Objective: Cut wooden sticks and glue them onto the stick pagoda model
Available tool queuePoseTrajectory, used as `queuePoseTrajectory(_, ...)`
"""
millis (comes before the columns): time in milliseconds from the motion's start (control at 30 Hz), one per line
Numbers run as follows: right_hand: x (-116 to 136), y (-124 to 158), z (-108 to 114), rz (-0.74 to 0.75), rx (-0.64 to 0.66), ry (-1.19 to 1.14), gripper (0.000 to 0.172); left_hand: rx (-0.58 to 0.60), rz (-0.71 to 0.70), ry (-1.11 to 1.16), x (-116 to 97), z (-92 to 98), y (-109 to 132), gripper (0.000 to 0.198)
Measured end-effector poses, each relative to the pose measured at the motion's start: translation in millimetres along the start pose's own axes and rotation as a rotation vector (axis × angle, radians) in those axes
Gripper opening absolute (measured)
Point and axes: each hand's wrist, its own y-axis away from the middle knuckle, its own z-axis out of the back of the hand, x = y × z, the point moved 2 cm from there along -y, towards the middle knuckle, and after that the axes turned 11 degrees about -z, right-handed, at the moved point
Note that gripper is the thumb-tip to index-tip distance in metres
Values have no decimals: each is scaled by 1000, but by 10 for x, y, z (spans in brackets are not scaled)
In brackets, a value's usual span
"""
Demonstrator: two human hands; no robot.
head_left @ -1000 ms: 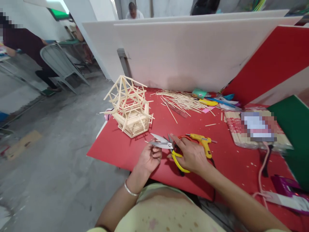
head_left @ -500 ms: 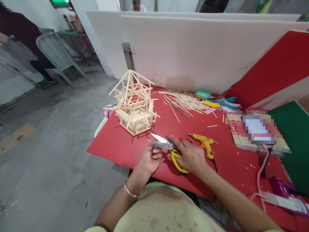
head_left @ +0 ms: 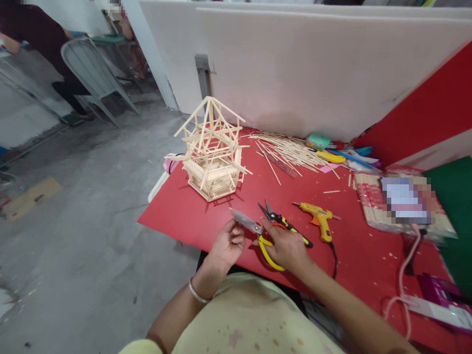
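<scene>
Head camera, and the scissors (head_left: 257, 228) have changed shape: half a second ago the blades stood spread, now they look almost together, one blurred silver wedge. The right hand (head_left: 291, 248) has shifted away from the glue gun (head_left: 319, 216), and look, the black-and-yellow pliers (head_left: 288, 227), mostly hidden behind that hand before, now lie in plain sight with jaws parted. The view has tipped down and swung left a touch.

The scissors sit just above the near edge of the red board (head_left: 184, 216), between the two hands. Blades aim at ten o'clock, handles trail off toward five, so the long axis runs on a slant. Right fingers are wrapped around the smooth yellow handles, gripping. Over on the left hand (head_left: 228, 246), the fingers curl in, tips bunched right by the blades; what they pinch, I can't tell. A pale stick tip (head_left: 231, 210) pokes out beside the blade points.

Around the scissors: at eleven o'clock, a six-sided wooden model (head_left: 214, 175), slatted walls below, an open peaked roof of thin sticks above. At one o'clock, a loose fan of slim, straight wooden sticks (head_left: 291, 152). Toward two, those pliers; at half past two, the hard yellow glue gun, and well beyond it a crinkly clear plastic pack (head_left: 370, 204).
</scene>
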Motion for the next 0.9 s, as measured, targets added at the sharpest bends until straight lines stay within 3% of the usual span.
queuePoseTrajectory(200,105,112,-61,-202,69,95,60,37,-320,-219,-159,20,43,21)
queuePoseTrajectory(367,269,163,-97,-169,31,41,50,247,-414,-404,-143,-154,69,32)
queuePoseTrajectory(600,446,183,-41,-56,-64,-114,37,314,-479,-456,-150,-386,44,33)
queuePoseTrajectory(733,156,146,82,-114,-120,-156,35,312,-504,-475,-214,-428,63,29)
queuePoseTrajectory(833,-295,155,151,-320,-232,-88,39,311,-490,-482,-239,-416,57,28)
queuePoseTrajectory(900,-632,195,166,-494,-228,3,44,315,-471,-486,-233,-402,40,29)
